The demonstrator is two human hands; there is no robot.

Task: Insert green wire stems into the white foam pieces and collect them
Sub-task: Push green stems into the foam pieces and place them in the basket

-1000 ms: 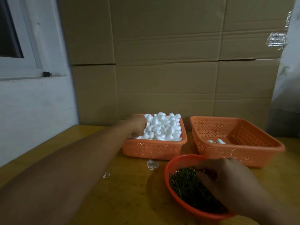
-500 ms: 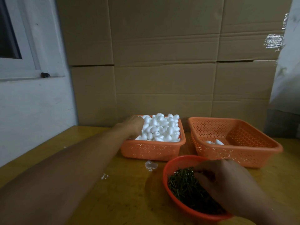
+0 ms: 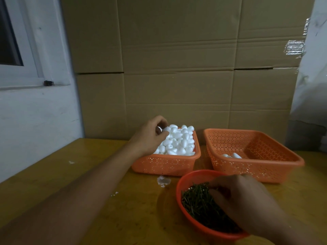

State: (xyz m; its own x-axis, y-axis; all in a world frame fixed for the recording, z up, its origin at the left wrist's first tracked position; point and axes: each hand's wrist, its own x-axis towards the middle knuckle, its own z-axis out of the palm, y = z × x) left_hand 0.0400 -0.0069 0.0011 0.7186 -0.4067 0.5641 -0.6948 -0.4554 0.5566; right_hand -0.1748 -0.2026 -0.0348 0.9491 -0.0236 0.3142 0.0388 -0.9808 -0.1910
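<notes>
My left hand (image 3: 150, 138) is raised over the left edge of an orange basket (image 3: 166, 165) heaped with white foam pieces (image 3: 178, 140), and its fingers pinch one white foam piece (image 3: 165, 129). My right hand (image 3: 246, 202) reaches into a round red bowl (image 3: 180, 183) full of green wire stems (image 3: 196, 202), fingers curled down among them; whether it holds a stem is hidden. A second orange basket (image 3: 254, 167) on the right holds two foam pieces (image 3: 232, 155).
Everything stands on a yellow wooden table (image 3: 70, 174). A wall of cardboard boxes (image 3: 177, 68) rises right behind the baskets. A white foam scrap (image 3: 163, 181) lies between the left basket and the bowl. A white wall with a window frame is at the left.
My left hand has lifted out of the foam heap with one piece pinched in its fingers. My right hand stays in the stem bowl, shifting only slightly.
</notes>
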